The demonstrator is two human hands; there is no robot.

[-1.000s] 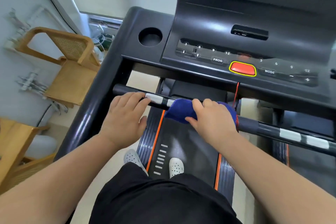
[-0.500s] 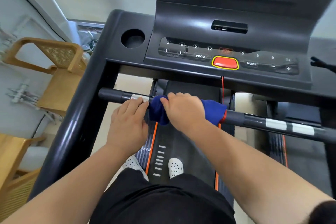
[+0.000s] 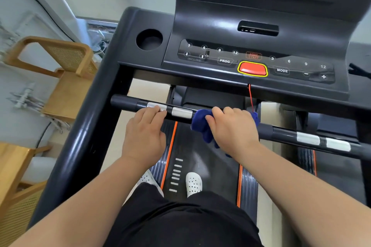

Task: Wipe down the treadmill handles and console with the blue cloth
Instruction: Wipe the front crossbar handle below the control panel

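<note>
Cloth (image 3: pixel 200 125), mid-frame, is bunched on the bar (image 3: pixel 124 103) under the right hand (image 3: pixel 232 134), fingers curled round it. The left hand (image 3: pixel 144 134) grips bare bar. Wiping toward frame right could snag the cord (image 3: pixel 251 96).

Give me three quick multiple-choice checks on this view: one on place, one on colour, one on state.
1. Where is the blue cloth? A on the console; B on the belt; C on the crossbar.
2. The big button is: A red, yellow-rimmed; B green; C white.
3. The left hand: A presses MODE; B holds the crossbar; C hangs free.
Key: C, the right hand grips it round the bar; A, its colour shows plainly; B, its fingers curl over the bar left of the cloth.
</note>
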